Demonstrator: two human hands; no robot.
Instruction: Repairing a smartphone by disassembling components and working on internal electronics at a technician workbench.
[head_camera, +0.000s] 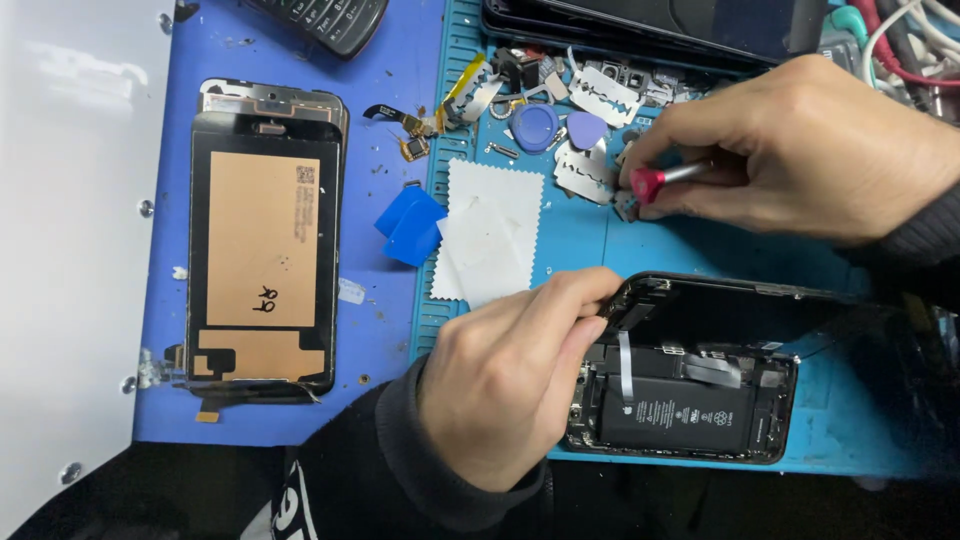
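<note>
Overhead: worktop (400, 330) under blue mat; teal ribbed repair mat (640, 250) on right half, white panel (70, 200) at far left. Detached screen panel (265, 240) lies face down on left, blue picks (412, 225) and white cloth (490, 235) between. Small parts and razor blades (590, 170) scattered at far edge. Opened phone (690, 390) near right, battery exposed. Left hand (510, 385) fingers pinched together at phone's left end, touching its frame. Right hand (800, 150) fingers closed around red-capped screwdriver (665, 180), beyond phone, by blades.
</note>
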